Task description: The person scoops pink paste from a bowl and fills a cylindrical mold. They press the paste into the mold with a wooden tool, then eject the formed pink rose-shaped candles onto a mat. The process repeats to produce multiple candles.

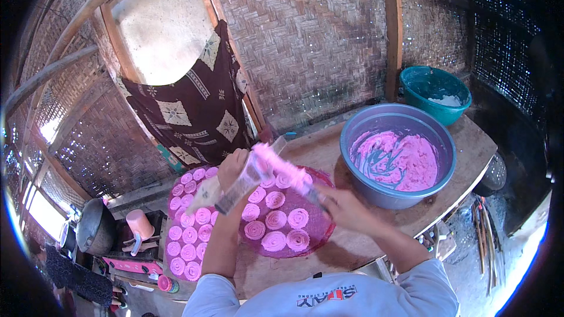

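My left hand [232,166] grips a long, narrow trough-like tool [246,180], slanted over the table and blurred in part. In my right hand [348,211] is a spatula-like tool [286,171], its length coated in pink dough. The coated end meets or overlaps the trough near its upper part; contact is unclear. Below lie pink spiral dough rounds [276,219] on a round pink mesh tray [319,229]. More rounds [188,253] fill another mesh surface to the left. To the right stands a grey-purple basin [352,185] holding pink dough [414,163].
A green basin [454,116] with white matter sits behind the larger one on the wooden table [471,149]. At left are a stove [132,265], a dark pot [94,226] and a pink dipper [140,224]. Patterned cloth [189,110] hangs ahead. A person [79,275] stands far left.
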A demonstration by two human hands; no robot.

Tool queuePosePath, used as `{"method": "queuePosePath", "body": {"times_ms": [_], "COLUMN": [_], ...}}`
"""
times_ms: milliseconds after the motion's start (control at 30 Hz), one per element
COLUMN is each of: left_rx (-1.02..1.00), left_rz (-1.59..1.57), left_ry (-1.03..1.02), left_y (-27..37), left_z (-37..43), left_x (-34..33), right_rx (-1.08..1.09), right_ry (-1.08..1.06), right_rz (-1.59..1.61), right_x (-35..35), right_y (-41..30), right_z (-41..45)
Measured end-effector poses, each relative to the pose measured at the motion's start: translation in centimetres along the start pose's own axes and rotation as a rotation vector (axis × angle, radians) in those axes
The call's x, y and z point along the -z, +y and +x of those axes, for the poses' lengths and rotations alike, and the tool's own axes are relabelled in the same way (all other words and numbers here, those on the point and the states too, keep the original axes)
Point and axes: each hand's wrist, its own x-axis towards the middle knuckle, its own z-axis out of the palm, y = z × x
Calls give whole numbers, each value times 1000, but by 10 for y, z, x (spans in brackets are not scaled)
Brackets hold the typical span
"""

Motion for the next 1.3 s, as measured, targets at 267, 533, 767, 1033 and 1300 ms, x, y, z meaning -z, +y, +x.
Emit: {"method": "queuePosePath", "body": {"times_ms": [267,533,767,1033,1300], "left_rx": [-145,-121,621,1111,-121], "left_rz": [-3,-379,-2302,-1204,-20], "left_ry": [-7,-132,288,241,119], "left_y": [-13,-45,7,33,44], "left_z": [-6,-10,3,-31,-64], "left_x": [7,68,55,23,54], "right_rx": [9,-932,-115,-666,-443], "right_ry": [14,-11,-337,-916,-36], "right_rz": [-80,-1535,437,2071,1093], "right_x": [73,213,54,-43,15], "right_y": [-10,59,44,61,29], "right_z": [-21,-17,-8,-36,-22]}}
